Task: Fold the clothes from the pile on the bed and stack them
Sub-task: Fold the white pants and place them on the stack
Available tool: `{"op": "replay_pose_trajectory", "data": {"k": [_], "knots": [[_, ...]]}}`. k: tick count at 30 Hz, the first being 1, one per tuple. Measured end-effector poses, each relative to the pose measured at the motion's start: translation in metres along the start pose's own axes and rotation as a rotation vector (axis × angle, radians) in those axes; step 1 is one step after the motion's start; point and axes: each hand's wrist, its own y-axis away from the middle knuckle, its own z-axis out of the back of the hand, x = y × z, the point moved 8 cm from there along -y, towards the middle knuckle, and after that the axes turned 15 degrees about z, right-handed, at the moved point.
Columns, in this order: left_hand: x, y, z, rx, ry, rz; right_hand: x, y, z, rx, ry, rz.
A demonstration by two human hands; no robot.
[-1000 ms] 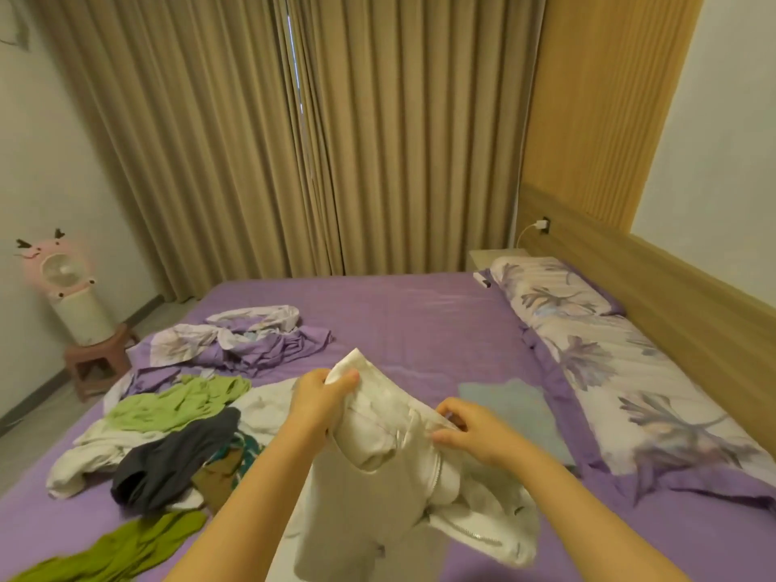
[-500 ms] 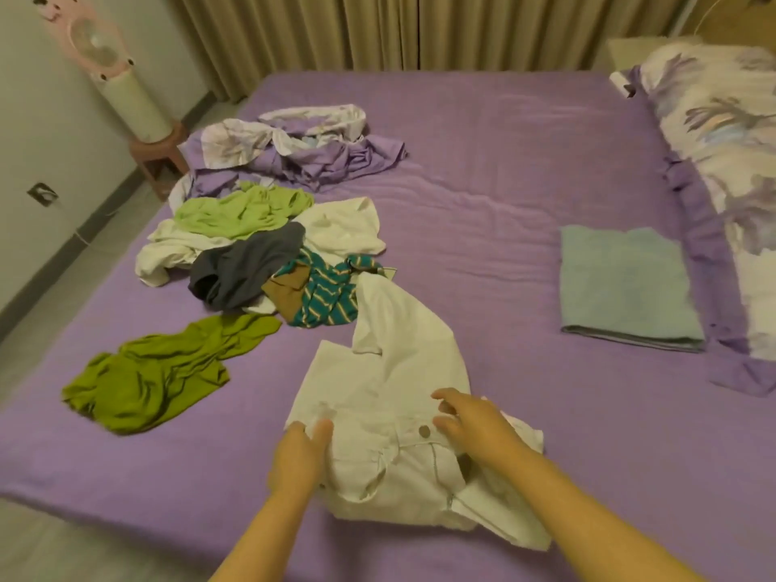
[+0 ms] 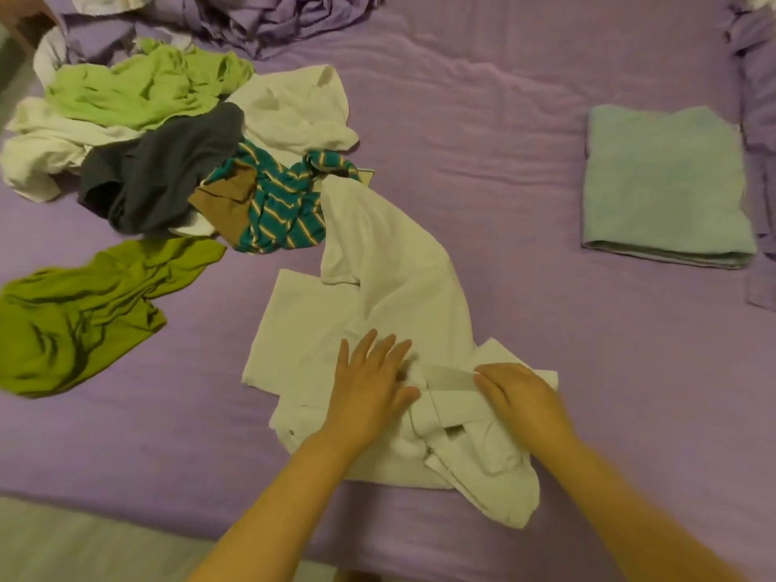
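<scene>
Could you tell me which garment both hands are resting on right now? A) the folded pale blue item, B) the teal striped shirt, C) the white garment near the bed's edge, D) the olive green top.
C: the left hand lies flat and the right hand rests on the white garment, spread on the purple bed sheet.

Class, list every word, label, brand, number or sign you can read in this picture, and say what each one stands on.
None can be read. A small pale tag beside the striped garment is too small and blurred to tell whether it carries print.
</scene>
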Motion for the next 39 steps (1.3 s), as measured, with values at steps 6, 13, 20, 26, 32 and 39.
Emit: {"op": "replay_pose_trajectory", "data": {"k": [6,13,20,26,32,39], "knots": [[0.017,-0.039,0.0,0.126,0.024,0.11,0.005,-0.051,0.035,-0.064,0.035,-0.004],[0.022,-0.069,0.036,-0.033,0.202,0.207,0.009,-0.089,0.07,-0.362,-0.315,-0.085],[0.005,-0.012,0.014,0.035,0.461,-0.004,0.028,-0.021,0.046,-0.399,-0.309,-0.143],[0.007,0.026,-0.007,0.122,0.552,0.036,0.033,0.03,0.015,-0.458,-0.548,-0.332],[0.015,0.024,-0.005,0.098,0.591,0.099,0.036,0.03,0.029,-0.514,-0.689,-0.286],[0.041,0.023,-0.008,0.039,0.594,0.256,0.057,-0.062,-0.013,-0.038,0.003,-0.005]]}}
